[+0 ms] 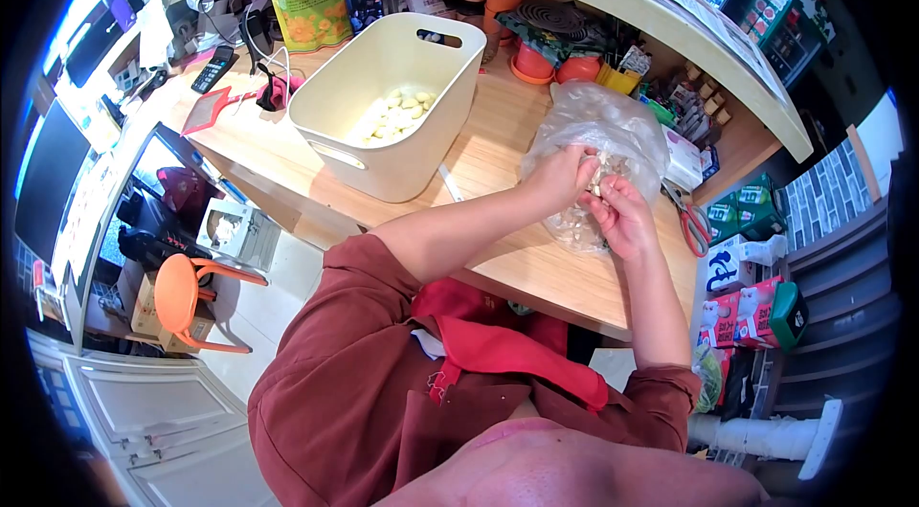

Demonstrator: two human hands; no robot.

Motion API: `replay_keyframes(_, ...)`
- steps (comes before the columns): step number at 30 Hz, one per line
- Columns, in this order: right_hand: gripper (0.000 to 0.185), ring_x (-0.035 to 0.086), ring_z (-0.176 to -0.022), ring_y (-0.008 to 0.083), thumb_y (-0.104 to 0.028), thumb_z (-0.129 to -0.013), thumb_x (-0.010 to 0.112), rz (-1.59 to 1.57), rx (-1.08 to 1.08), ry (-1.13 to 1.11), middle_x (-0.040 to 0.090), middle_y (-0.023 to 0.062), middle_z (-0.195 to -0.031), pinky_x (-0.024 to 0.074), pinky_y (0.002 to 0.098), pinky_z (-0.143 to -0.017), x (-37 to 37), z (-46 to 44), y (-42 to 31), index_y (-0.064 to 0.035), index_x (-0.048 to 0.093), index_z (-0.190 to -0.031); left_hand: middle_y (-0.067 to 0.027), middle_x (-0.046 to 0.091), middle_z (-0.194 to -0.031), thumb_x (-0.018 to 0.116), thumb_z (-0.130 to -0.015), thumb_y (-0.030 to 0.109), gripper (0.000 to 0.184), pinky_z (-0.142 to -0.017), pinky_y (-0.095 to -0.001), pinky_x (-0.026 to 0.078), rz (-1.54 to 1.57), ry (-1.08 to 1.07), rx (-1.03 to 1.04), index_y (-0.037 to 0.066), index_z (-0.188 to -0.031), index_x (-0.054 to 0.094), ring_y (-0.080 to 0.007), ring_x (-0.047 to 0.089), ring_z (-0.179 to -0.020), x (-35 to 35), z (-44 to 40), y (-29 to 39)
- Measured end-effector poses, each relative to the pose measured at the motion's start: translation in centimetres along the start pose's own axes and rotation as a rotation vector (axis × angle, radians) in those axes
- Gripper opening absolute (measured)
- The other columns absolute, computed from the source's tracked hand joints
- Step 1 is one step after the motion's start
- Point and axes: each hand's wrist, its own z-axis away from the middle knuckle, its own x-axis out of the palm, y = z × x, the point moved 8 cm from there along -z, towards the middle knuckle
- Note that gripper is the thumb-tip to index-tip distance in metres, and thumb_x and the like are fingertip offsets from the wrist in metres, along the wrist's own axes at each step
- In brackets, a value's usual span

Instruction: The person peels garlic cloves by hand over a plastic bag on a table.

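My left hand (563, 180) and my right hand (624, 217) meet over a clear plastic bag (598, 114) on the wooden desk. Both have their fingers pinched together around a small pale garlic clove (596, 185); its lower part is hidden by the fingertips. Whitish bits that look like garlic or skins show through the bag beneath my hands. To the left of them stands a cream plastic bin (402, 167) with cutout handles. Peeled garlic cloves (394, 117) lie loose on its bottom.
Red-handled scissors (693, 227) lie at the desk's right side. Behind the bag are orange pots (534, 64) and a curved shelf (661, 9). A red fly swatter (215, 108) and a calculator (212, 68) rest left of the bin. An orange stool (177, 296) stands on the floor.
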Motion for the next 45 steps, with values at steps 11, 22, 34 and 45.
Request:
replay_keyframes(11, 0.009, 0.057, -0.064, 0.0146, -0.004, -0.085, 0.052, -0.008, 0.102, -0.054, 0.058, 0.0086, -0.081, 0.0475, 0.0205, -0.054, -0.6, 0.3, 0.5, -0.0027, 0.052, -0.094, -0.0188, 0.060, -0.085, 0.040, -0.091, 0.019, 0.026, -0.074, -0.0354, 0.044, 0.202, 0.039, 0.046, -0.001, -0.102, 0.052, -0.0307, 0.059, -0.081, -0.5, -0.2, -0.3)
replay_keyframes(22, 0.023, 0.036, -0.051, 0.0061, -0.034, -0.091, 0.047, 0.427, 0.036, 0.188, 0.044, -0.0017, -0.065, 0.0266, 0.0190, -0.042, 0.9, -0.2, -0.1, -0.0108, 0.047, -0.093, -0.0204, 0.059, -0.081, 0.038, -0.094, 0.024, 0.030, -0.068, -0.0382, 0.044, 0.152, -0.087, -0.022, -0.001, -0.095, 0.055, -0.0345, 0.058, -0.078, -0.2, -0.1, 0.6)
replay_keyframes(34, 0.022, 0.037, -0.050, 0.0065, -0.033, -0.091, 0.048, 0.226, -0.007, 0.121, 0.044, -0.0005, -0.062, 0.0280, 0.0192, -0.043, 1.7, -1.5, 0.0, -0.0114, 0.045, -0.093, -0.0219, 0.059, -0.075, 0.037, -0.094, 0.027, 0.031, -0.063, -0.0439, 0.044, 0.143, 0.031, 0.007, -0.001, -0.092, 0.051, -0.0390, 0.057, -0.071, -1.8, -0.1, 1.5)
replay_keyframes(45, 0.023, 0.037, -0.048, 0.0063, -0.034, -0.091, 0.049, 0.358, -0.073, 0.142, 0.042, -0.0020, -0.059, 0.0281, 0.0194, -0.042, 1.8, -1.4, 0.1, -0.0114, 0.045, -0.088, -0.0213, 0.057, -0.079, 0.039, -0.093, 0.024, 0.024, -0.062, -0.0413, 0.043, -0.004, 0.005, 0.055, 0.001, -0.096, 0.045, -0.0384, 0.055, -0.074, -1.3, 0.3, 1.3)
